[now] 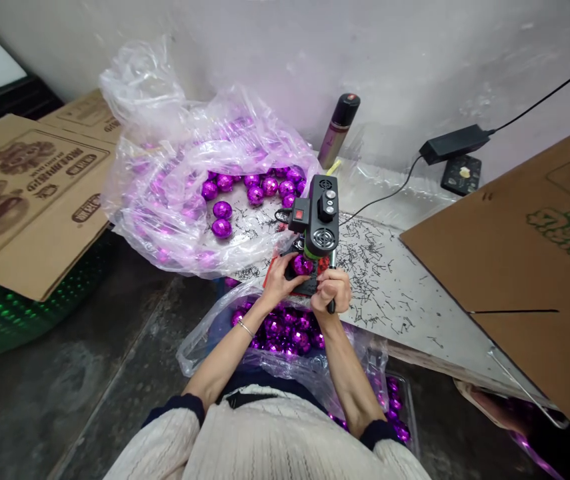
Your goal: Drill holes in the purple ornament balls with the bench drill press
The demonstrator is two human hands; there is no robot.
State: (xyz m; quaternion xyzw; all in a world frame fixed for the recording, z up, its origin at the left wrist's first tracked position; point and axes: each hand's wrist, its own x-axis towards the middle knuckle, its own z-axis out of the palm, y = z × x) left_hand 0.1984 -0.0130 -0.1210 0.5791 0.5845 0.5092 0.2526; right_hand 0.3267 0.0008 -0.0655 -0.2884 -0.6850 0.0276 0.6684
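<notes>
Purple ball, facing and long axis unclear, is gripped by left hand; right hand clasps lever.

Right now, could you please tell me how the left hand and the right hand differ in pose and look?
The left hand holds a purple ball, while the right hand is curled around a lever. The left hand has a bracelet at its wrist; the right hand shows none. Both hands are bare and work at the black machine.
</notes>
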